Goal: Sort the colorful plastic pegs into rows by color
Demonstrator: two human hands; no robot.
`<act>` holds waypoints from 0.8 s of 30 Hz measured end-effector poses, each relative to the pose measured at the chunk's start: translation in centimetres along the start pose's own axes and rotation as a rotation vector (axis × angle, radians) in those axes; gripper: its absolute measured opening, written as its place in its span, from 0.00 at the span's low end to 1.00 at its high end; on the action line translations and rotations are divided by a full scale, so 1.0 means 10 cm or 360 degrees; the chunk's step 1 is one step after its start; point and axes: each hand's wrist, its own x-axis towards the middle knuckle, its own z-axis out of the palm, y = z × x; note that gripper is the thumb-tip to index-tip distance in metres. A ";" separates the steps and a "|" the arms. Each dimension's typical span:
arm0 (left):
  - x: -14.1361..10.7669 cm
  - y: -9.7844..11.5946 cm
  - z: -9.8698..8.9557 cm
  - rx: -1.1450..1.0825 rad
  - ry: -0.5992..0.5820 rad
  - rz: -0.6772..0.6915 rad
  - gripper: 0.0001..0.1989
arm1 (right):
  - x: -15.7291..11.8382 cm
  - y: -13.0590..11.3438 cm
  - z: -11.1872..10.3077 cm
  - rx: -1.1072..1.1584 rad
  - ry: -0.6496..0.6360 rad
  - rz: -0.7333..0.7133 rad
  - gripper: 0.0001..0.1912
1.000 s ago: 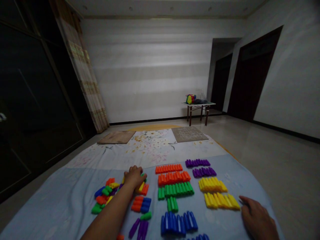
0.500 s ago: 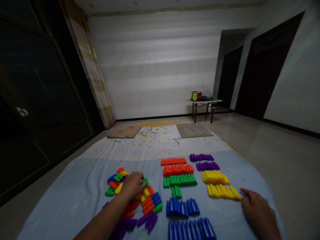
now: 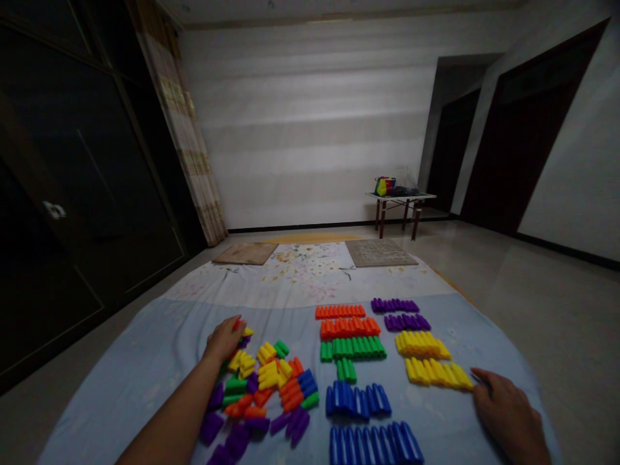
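Observation:
My left hand [image 3: 225, 337] is at the far left of a loose heap of small coloured plastic pegs. Its fingers curl down over pegs there, with an orange-red peg [image 3: 237, 322] at the fingertips; the hand hides whether it grips one. Beside it in the heap lie yellow pegs [image 3: 268, 374], green pegs [image 3: 236, 386] and purple pegs [image 3: 237, 441]. My right hand [image 3: 508, 413] rests on the cloth at the right, fingers loosely stretched. Its index fingertip is close to the end of a yellow peg row [image 3: 438, 373], and nothing shows in it.
Sorted rows stand right of the heap: orange [image 3: 349, 327], green [image 3: 358, 347], blue [image 3: 375, 444], purple [image 3: 394, 305]. Two flat mats, brown [image 3: 246, 253] and grey [image 3: 381, 253], lie at the far end of the cloth [image 3: 184, 323]. A small table [image 3: 401, 196] stands by the wall.
My left hand has moved left and away, from the middle of the heap to its far left, uncovering yellow and green pegs. My right hand keeps its place by the yellow row. The view has shifted slightly.

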 end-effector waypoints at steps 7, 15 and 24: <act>-0.19 -0.10 0.23 -0.0185 -0.0143 0.0144 0.26 | 0.01 0.03 0.01 0.0000 -0.0031 0.0002 0.24; -0.63 0.25 0.14 -0.0517 -0.0311 0.0326 0.28 | 0.01 -0.02 -0.02 -0.0008 -0.0053 0.0017 0.24; -0.86 -0.20 -0.07 -0.0644 0.0184 -0.0032 0.30 | 0.00 -0.03 -0.05 0.0027 -0.0064 0.0015 0.24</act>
